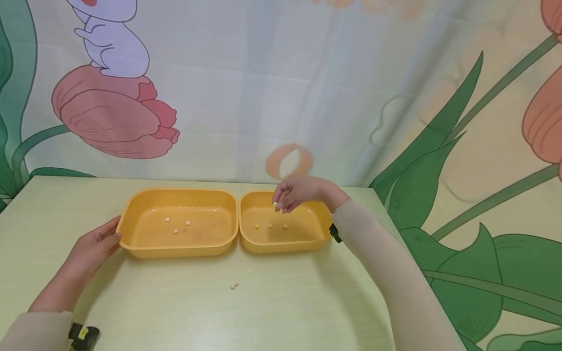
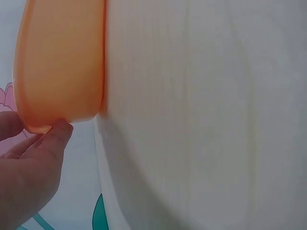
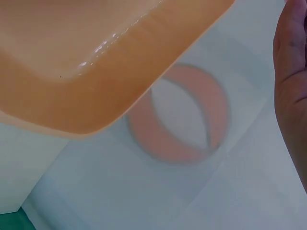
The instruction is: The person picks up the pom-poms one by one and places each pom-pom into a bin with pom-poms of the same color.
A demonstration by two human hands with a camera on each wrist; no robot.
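My left hand (image 1: 91, 247) grips the left end of the larger yellow plastic bin (image 1: 180, 251), thumb and fingers at its rim; the left wrist view shows the fingers (image 2: 60, 136) against the bin's corner. Three small whitish beads (image 1: 176, 231) lie inside that bin. Above the smaller yellow bin (image 1: 285, 246), my right hand (image 1: 298, 191) pinches a small pale yellow bead (image 1: 274, 204) between its fingertips. Three yellowish beads (image 1: 270, 226) lie on that bin's floor. In the right wrist view only part of the hand (image 3: 291, 81) appears at the right edge.
Both bins stand side by side on a pale green table (image 1: 175, 302). Two small whitish beads (image 1: 232, 287) lie close together on the table in front of them. A printed curtain (image 1: 281, 92) hangs behind the table's back edge.
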